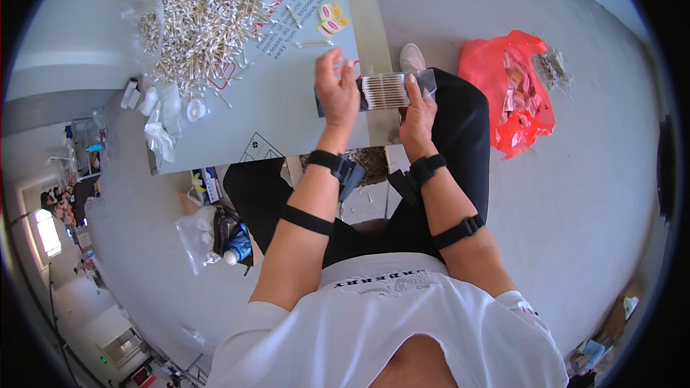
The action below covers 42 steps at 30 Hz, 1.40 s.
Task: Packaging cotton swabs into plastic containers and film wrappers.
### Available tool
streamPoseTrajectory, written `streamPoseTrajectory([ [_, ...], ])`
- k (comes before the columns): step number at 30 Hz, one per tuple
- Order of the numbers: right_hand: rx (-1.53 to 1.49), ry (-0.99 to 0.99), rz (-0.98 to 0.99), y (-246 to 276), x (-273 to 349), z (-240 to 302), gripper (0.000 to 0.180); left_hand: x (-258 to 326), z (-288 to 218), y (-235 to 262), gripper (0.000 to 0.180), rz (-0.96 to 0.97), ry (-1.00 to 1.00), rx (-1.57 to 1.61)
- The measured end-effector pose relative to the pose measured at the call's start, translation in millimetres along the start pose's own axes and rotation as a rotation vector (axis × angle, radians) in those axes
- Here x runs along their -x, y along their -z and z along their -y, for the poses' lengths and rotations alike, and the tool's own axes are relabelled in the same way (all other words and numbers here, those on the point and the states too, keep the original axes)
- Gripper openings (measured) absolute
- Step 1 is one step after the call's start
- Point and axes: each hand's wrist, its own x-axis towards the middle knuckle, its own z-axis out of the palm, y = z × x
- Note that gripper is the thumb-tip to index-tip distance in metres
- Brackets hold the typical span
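Observation:
A flat row of cotton swabs [385,92], in what looks like a dark-backed clear packet, lies across the table's right edge. My right hand [418,116] grips its right end, thumb on top and the other fingers underneath. My left hand [338,93] is at the packet's left end, its half-bent fingers raised and apart; it covers part of the dark backing, and I cannot tell whether its palm touches it. A big heap of loose cotton swabs [201,21] fills the far left of the table, partly within clear plastic.
Small yellow cards [330,20] and a single swab [314,44] lie beyond my hands on the table [287,86]. White plastic scraps [165,118] sit at its left corner. A red plastic bag [503,93] stands on the floor at right. Bags and a blue item [238,244] are below left.

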Motion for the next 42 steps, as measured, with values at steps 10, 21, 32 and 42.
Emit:
streamPoseTrajectory([
  [10,0.013,-0.115,-0.119,-11,5,8,0.024,-119,0,7,0.047,0.155,0.189,-1.039],
  [21,0.023,-0.143,-0.102,-16,7,9,0.022,-142,40,34,0.017,0.139,0.217,-0.66],
  [32,0.0,-0.085,-0.058,-10,-1,1,0.016,-64,-29,50,0.01,0.423,0.685,-0.061],
  [42,-0.054,-0.091,-0.077,-15,1,0,0.012,-22,-16,23,0.009,0.531,0.419,-0.409],
])
